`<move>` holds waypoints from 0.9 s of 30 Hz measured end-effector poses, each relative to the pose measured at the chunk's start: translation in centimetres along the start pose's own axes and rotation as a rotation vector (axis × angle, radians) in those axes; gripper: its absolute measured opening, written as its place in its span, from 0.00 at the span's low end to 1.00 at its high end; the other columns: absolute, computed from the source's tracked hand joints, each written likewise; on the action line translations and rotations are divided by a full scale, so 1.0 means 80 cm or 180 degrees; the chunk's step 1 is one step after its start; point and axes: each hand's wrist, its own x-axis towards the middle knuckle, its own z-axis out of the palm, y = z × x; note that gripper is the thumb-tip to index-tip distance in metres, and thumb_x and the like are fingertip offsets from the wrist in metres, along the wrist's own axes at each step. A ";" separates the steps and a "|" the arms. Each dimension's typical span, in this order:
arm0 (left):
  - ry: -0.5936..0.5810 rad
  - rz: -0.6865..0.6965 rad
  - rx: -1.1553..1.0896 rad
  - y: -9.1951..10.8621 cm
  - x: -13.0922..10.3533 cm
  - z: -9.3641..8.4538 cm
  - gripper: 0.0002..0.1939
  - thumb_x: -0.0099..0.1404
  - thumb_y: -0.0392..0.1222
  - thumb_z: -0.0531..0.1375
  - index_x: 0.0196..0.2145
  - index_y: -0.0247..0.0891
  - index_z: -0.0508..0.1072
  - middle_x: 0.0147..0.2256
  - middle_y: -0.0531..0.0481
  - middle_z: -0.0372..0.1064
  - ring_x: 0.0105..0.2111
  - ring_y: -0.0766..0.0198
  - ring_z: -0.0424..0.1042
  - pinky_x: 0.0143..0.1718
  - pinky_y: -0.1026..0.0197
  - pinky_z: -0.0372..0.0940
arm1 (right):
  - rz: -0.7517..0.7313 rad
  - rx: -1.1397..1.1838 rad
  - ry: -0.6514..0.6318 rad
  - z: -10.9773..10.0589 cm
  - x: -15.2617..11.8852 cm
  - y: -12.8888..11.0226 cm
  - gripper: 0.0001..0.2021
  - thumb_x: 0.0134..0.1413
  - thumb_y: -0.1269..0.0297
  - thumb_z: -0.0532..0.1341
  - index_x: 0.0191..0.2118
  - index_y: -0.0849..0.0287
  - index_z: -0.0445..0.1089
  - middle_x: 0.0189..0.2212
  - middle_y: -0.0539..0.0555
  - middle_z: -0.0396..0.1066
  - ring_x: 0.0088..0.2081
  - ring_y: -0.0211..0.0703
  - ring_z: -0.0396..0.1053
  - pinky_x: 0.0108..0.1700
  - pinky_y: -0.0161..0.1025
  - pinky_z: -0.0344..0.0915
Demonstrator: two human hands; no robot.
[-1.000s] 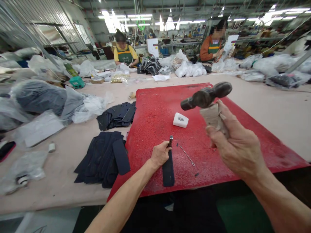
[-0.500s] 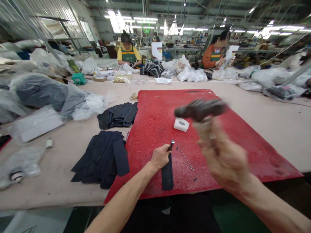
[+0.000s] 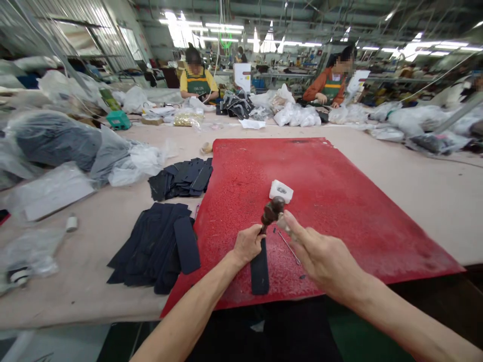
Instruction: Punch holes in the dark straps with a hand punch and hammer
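Observation:
My left hand (image 3: pixel 247 245) is closed around a metal punch (image 3: pixel 263 230), held upright on the far end of a dark fabric strip (image 3: pixel 259 271). The strip lies lengthwise toward me on a red mat (image 3: pixel 358 216). In my right hand (image 3: pixel 324 256) is a hammer (image 3: pixel 272 209), its head down at the punch's top, which it covers. Partly behind my right hand lies a thin metal rod (image 3: pixel 289 246). A white block (image 3: pixel 281 191) with a dark-marked top sits just beyond the hammer.
Left of the mat lie two piles of dark cut pieces, a near pile (image 3: pixel 147 249) and a far pile (image 3: pixel 183 177). Plastic-wrapped bundles (image 3: pixel 56 141) fill the table's left side. Across the table, two people in green aprons work among plastic bags (image 3: pixel 298 114).
My right hand has swung the hammer down and left, from raised above the mat to the top of the punch. My left hand, the punch and the strip have stayed in place.

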 end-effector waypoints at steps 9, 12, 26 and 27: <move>0.0021 -0.0052 -0.0160 0.000 0.001 -0.002 0.04 0.64 0.34 0.57 0.36 0.40 0.71 0.30 0.51 0.73 0.32 0.62 0.73 0.35 0.63 0.64 | 0.2036 0.1266 -0.0649 0.059 -0.043 0.118 0.32 0.61 0.50 0.54 0.67 0.57 0.53 0.18 0.43 0.60 0.16 0.36 0.58 0.21 0.34 0.58; 0.0020 -0.0073 -0.0218 -0.001 0.001 0.000 0.03 0.64 0.35 0.57 0.36 0.40 0.70 0.31 0.51 0.73 0.33 0.62 0.74 0.36 0.63 0.65 | 0.2369 0.1204 -0.0269 0.089 -0.063 0.171 0.31 0.60 0.49 0.54 0.64 0.59 0.57 0.20 0.46 0.63 0.20 0.39 0.61 0.24 0.36 0.61; 0.0148 -0.0427 -0.0384 -0.002 0.007 0.002 0.06 0.65 0.37 0.56 0.36 0.40 0.73 0.32 0.49 0.75 0.34 0.62 0.75 0.41 0.62 0.67 | 0.0017 0.0014 -0.0800 0.233 -0.126 0.019 0.36 0.55 0.51 0.60 0.65 0.64 0.55 0.67 0.62 0.52 0.67 0.63 0.46 0.66 0.63 0.41; 0.0305 -0.0557 -0.0413 -0.002 0.011 0.003 0.06 0.65 0.37 0.55 0.36 0.40 0.73 0.32 0.49 0.75 0.33 0.62 0.75 0.40 0.62 0.67 | 0.0029 0.0027 -0.0803 0.237 -0.129 0.020 0.36 0.55 0.52 0.60 0.66 0.64 0.55 0.67 0.62 0.51 0.68 0.62 0.45 0.66 0.63 0.40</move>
